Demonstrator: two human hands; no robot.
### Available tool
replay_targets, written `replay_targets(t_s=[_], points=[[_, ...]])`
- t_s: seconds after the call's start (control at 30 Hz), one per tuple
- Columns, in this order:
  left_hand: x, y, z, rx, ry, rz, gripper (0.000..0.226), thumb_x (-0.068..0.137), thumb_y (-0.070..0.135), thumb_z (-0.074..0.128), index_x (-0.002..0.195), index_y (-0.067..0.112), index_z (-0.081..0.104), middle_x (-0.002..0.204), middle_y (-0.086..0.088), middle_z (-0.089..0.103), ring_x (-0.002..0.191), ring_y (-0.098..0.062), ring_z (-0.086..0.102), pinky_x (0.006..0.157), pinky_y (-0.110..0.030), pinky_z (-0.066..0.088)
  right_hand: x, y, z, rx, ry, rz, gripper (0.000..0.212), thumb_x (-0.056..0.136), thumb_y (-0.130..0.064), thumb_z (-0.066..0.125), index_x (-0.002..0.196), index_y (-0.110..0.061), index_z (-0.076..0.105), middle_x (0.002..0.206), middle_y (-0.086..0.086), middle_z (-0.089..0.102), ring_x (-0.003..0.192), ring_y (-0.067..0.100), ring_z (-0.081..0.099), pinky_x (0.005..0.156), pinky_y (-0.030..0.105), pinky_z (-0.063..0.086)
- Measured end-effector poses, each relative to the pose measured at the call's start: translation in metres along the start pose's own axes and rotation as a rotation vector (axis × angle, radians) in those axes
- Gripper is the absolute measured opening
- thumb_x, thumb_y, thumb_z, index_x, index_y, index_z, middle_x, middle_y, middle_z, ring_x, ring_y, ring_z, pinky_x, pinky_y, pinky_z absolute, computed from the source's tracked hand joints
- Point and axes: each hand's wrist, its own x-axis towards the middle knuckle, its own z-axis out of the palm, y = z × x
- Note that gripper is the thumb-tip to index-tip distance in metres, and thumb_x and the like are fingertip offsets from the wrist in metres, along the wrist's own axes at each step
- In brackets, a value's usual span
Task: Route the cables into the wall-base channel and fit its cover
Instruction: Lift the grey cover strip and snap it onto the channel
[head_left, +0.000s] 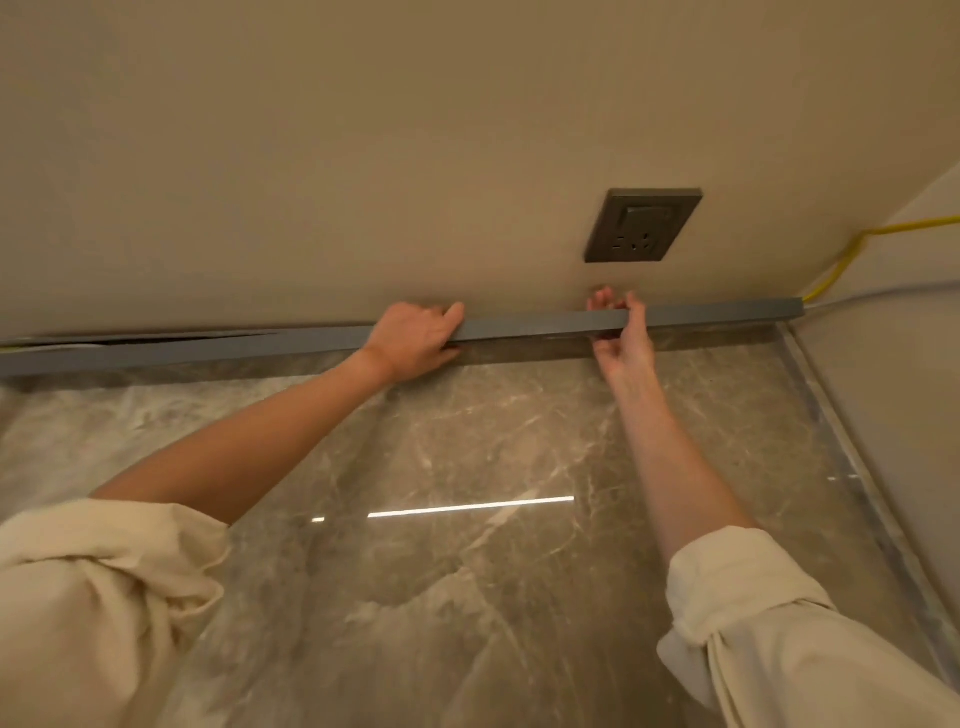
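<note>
A long grey channel cover (524, 328) runs along the foot of the beige wall, from the left edge to the right corner. My left hand (415, 340) is wrapped over it near the middle, fingers on top and thumb underneath. My right hand (621, 332) pinches it below the socket, fingers behind and thumb in front. At the far left a dark gap (156, 340) shows between cover and wall. A yellow cable (841, 260) and a pale cable (883, 295) come out of the channel's right end along the side wall.
A dark grey wall socket (643, 225) sits on the wall just above my right hand. The floor (467, 571) is glossy grey marble with a light reflection. A side wall (893, 389) closes the space on the right.
</note>
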Motion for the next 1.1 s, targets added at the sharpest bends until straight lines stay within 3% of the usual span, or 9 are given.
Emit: replay_targets(t_s=[0.1, 0.2, 0.3, 0.43, 0.53, 0.6, 0.8, 0.9, 1.1], points=[[-0.022, -0.021, 0.005, 0.062, 0.020, 0.007, 0.044, 0.090, 0.044, 0.051, 0.110, 0.004, 0.048, 0.086, -0.016, 0.068, 0.069, -0.035, 0.066, 0.050, -0.034, 0.042, 0.000, 0.004, 0.000, 0.022, -0.004, -0.007, 0.011, 0.090, -0.011, 0.059, 0.080, -0.008, 0.058, 0.080, 0.008, 0.066, 0.067, 0.015, 0.068, 0.090, 0.035, 0.054], [-0.028, -0.023, 0.008, 0.181, 0.044, 0.082, 0.042, 0.088, 0.041, 0.057, 0.103, 0.002, 0.055, 0.074, -0.015, 0.066, 0.052, -0.031, 0.063, 0.041, -0.032, 0.046, -0.003, 0.011, 0.004, 0.037, 0.072, -0.060, 0.009, 0.090, -0.010, 0.058, 0.081, -0.008, 0.055, 0.069, 0.005, 0.059, 0.061, 0.014, 0.060, 0.081, 0.033, 0.057], [-0.025, -0.022, 0.012, 0.176, 0.036, 0.104, 0.037, 0.093, 0.038, 0.048, 0.105, 0.003, 0.049, 0.081, -0.017, 0.065, 0.056, -0.032, 0.064, 0.043, -0.033, 0.042, -0.007, 0.023, 0.011, -0.012, 0.188, -0.121, 0.011, 0.091, -0.014, 0.054, 0.099, -0.008, 0.049, 0.074, 0.008, 0.056, 0.064, 0.018, 0.056, 0.074, 0.032, 0.057], [-0.016, -0.023, 0.009, 0.146, 0.076, 0.111, 0.035, 0.095, 0.038, 0.041, 0.104, 0.005, 0.047, 0.084, -0.018, 0.065, 0.062, -0.034, 0.065, 0.046, -0.036, 0.043, -0.023, 0.062, 0.032, -0.060, 0.223, -0.071, 0.012, 0.088, -0.014, 0.055, 0.098, -0.010, 0.050, 0.073, 0.009, 0.058, 0.063, 0.020, 0.057, 0.071, 0.032, 0.056], [-0.013, -0.023, 0.006, 0.190, 0.072, 0.139, 0.032, 0.094, 0.040, 0.045, 0.096, 0.008, 0.051, 0.076, -0.013, 0.065, 0.055, -0.029, 0.064, 0.042, -0.033, 0.044, -0.035, 0.099, 0.056, -0.143, 0.281, -0.007, 0.006, 0.084, -0.014, 0.057, 0.082, -0.010, 0.053, 0.065, 0.007, 0.057, 0.056, 0.018, 0.055, 0.060, 0.029, 0.052], [-0.017, -0.025, 0.003, 0.255, 0.090, 0.132, 0.028, 0.088, 0.042, 0.055, 0.088, 0.014, 0.056, 0.068, -0.005, 0.065, 0.047, -0.022, 0.062, 0.038, -0.027, 0.043, -0.037, 0.114, 0.070, -0.196, 0.351, -0.006, 0.021, 0.084, -0.013, 0.053, 0.064, -0.012, 0.046, 0.058, 0.005, 0.052, 0.049, 0.017, 0.049, 0.053, 0.026, 0.045], [-0.029, -0.024, 0.003, 0.187, 0.101, 0.139, 0.015, 0.086, 0.027, 0.059, 0.093, 0.015, 0.053, 0.078, -0.002, 0.064, 0.060, -0.018, 0.063, 0.043, -0.028, 0.043, -0.032, 0.121, 0.085, -0.218, 0.617, -0.054, 0.012, 0.081, -0.018, 0.039, 0.070, -0.015, 0.041, 0.062, 0.002, 0.047, 0.044, 0.018, 0.042, 0.045, 0.019, 0.036], [-0.045, -0.041, 0.001, 0.215, 0.112, 0.134, 0.017, 0.082, 0.028, 0.063, 0.090, 0.016, 0.054, 0.078, -0.001, 0.062, 0.063, -0.017, 0.060, 0.042, -0.028, 0.038, -0.035, 0.125, 0.088, -0.222, 0.628, -0.069, 0.009, 0.081, -0.018, 0.041, 0.073, -0.013, 0.042, 0.065, 0.001, 0.044, 0.047, 0.017, 0.039, 0.045, 0.023, 0.037], [-0.096, -0.114, 0.020, 0.187, 0.060, 0.040, 0.039, 0.085, 0.042, 0.058, 0.103, 0.007, 0.050, 0.094, -0.010, 0.064, 0.083, -0.028, 0.063, 0.056, -0.035, 0.048, -0.039, 0.124, 0.089, -0.171, 0.612, -0.089, 0.015, 0.084, -0.020, 0.038, 0.070, -0.015, 0.034, 0.069, 0.002, 0.039, 0.050, 0.017, 0.033, 0.049, 0.022, 0.039]])
